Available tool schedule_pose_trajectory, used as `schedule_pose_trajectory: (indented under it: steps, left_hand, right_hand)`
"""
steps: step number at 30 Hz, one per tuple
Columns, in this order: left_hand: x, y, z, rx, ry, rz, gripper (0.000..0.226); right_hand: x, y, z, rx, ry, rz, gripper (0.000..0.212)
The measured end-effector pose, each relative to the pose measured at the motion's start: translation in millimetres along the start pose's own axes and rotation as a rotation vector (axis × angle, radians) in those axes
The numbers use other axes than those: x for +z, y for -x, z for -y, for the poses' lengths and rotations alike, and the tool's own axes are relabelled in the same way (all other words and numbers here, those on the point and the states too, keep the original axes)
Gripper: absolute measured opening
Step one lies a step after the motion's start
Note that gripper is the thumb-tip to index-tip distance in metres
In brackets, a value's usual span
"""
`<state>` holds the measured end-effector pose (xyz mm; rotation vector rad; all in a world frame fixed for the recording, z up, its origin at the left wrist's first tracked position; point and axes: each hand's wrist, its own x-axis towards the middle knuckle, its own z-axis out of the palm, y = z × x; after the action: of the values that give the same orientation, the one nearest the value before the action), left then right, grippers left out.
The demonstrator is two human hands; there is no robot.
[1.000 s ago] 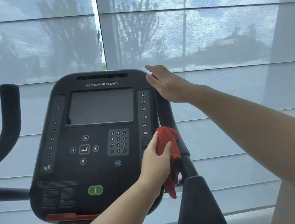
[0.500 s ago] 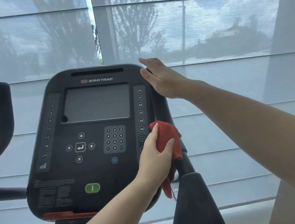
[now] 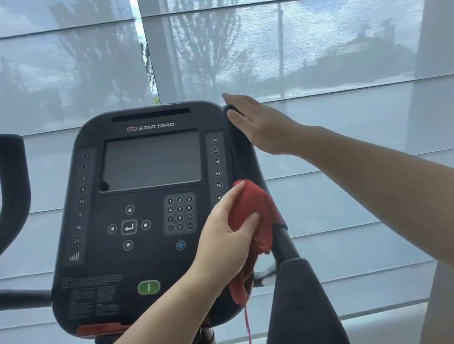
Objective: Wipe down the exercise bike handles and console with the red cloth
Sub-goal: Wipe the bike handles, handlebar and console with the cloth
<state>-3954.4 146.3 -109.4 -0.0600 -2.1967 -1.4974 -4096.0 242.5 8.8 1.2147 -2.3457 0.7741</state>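
A translucent roller blind (image 3: 317,36) covers the window behind the exercise bike; trees and a lamp post show faintly through it. The black console (image 3: 149,215) faces the camera, tilted back, with a dark screen (image 3: 150,160), a numeric keypad (image 3: 179,213) and a green button (image 3: 148,287) near its lower edge. The left handle (image 3: 11,190) rises at the console's left side, well apart from both hands. The right handle (image 3: 246,150) runs up just beside the console's right edge. The right hand (image 3: 260,124) lies released and flat, fingers extended, against the top end of the right handle. The left hand (image 3: 227,237) grasps the red cloth (image 3: 254,215), pressing it around the right handle lower down, beside the console's right edge. A frayed corner and a loose thread hang below the cloth.
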Motion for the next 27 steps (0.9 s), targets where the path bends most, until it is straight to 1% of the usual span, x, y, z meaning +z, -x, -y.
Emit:
schedule_pose_trajectory:
  steps: [2, 3, 5, 7, 9, 13, 15, 17, 19, 22, 25, 27]
  left_hand:
    - [0, -12, -8, 0.143, -0.13, -0.023, 0.052]
    - [2, -18, -12, 0.206, -0.204, 0.007, 0.051]
    - [8, -31, -15, 0.297, -0.392, 0.141, 0.048]
    - [14, -36, -14, 0.323, -0.595, 0.239, 0.039]
    - [15, -34, -13, 0.343, -0.68, 0.27, 0.033]
    - [5, -21, -12, 0.478, -0.584, 0.385, 0.028]
    - [1, -17, -11, 0.468, -0.53, 0.417, 0.029]
    - [0, -15, -10, 0.422, -0.447, 0.386, 0.033]
    - [2, -10, -9, 0.386, -0.367, 0.317, 0.042]
    - [4, -1, 1, 0.323, -0.227, 0.214, 0.063]
    - [-1, 2, 12, 0.215, -0.088, 0.244, 0.085]
    - [-6, 2, 16, 0.141, 0.012, 0.287, 0.092]
  right_hand:
    - [-4, 7, -2, 0.009, 0.015, 0.01, 0.05]
    - [-7, 10, -2, 0.02, 0.019, 0.019, 0.05]
    - [-15, 13, -1, 0.04, 0.017, 0.025, 0.049]
    - [-21, 16, -2, 0.052, 0.006, 0.026, 0.049]
    - [-25, 22, -6, 0.072, -0.009, 0.025, 0.049]
    - [-31, 42, -22, 0.156, -0.009, 0.019, 0.05]
    - [-31, 54, -27, 0.186, -0.016, 0.03, 0.05]
    - [-30, 66, -28, 0.228, -0.097, 0.025, 0.048]
    - [-29, 82, -25, 0.273, -0.193, 0.008, 0.042]
    - [-25, 113, -10, 0.306, -0.277, -0.033, 0.026]
    - [-16, 142, 13, 0.339, -0.362, -0.005, 0.015]
    - [-7, 153, 26, 0.345, -0.322, 0.053, 0.016]
